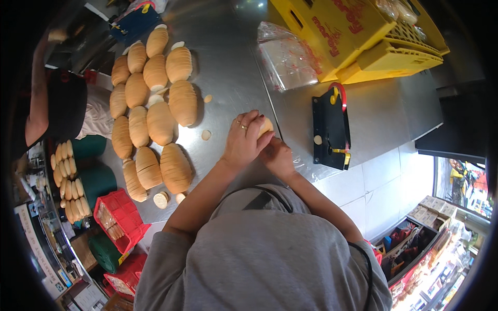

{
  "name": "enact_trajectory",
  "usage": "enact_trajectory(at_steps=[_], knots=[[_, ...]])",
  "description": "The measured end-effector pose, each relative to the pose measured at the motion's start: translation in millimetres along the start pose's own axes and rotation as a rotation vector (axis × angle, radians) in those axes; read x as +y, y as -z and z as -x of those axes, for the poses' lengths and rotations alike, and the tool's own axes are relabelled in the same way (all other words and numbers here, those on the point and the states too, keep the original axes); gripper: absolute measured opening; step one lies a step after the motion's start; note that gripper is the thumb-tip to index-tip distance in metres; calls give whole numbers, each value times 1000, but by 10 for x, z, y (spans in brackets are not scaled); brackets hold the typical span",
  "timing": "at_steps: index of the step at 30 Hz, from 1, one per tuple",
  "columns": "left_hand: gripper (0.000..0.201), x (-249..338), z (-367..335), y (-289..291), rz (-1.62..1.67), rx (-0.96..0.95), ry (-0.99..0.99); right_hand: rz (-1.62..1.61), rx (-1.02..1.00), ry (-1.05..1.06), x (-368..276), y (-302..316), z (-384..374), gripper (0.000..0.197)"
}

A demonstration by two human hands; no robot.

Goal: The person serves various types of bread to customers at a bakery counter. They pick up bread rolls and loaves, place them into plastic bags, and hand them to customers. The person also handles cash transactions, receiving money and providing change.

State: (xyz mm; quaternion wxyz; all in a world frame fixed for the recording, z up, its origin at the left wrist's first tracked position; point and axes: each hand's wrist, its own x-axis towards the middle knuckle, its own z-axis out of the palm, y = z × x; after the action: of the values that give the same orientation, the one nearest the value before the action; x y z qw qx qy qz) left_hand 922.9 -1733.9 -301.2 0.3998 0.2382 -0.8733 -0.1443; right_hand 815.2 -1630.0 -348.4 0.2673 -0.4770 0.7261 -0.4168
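Note:
My left hand is curled over a piece of bread, of which only a pale tan part shows past the fingers. Close against it, my right hand is closed; what its fingers hold is hidden. A bit of clear plastic film lies by the right wrist. To the left, several sliced loaves stand in rows on the steel table. Loose end slices lie around them, one bread slice nearest my left hand.
A black bench tool with red and yellow parts stands at right, a similar tool at far left. Clear plastic bags lie beside yellow crates. A person stands at left. Red crates stand below the table's left edge.

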Motion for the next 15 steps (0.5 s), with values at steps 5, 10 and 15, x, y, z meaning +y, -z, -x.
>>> enact_trajectory(at_steps=[5,10,15], knots=[[39,0,212,28,-78,-128,-114,218,-86,-73,-129,638,503,31],[26,-129,336,0,-232,-241,-190,132,-266,-420,-184,762,652,28],[24,-367,426,-4,-299,-216,-184,-302,-177,-398,51,269,293,31]])
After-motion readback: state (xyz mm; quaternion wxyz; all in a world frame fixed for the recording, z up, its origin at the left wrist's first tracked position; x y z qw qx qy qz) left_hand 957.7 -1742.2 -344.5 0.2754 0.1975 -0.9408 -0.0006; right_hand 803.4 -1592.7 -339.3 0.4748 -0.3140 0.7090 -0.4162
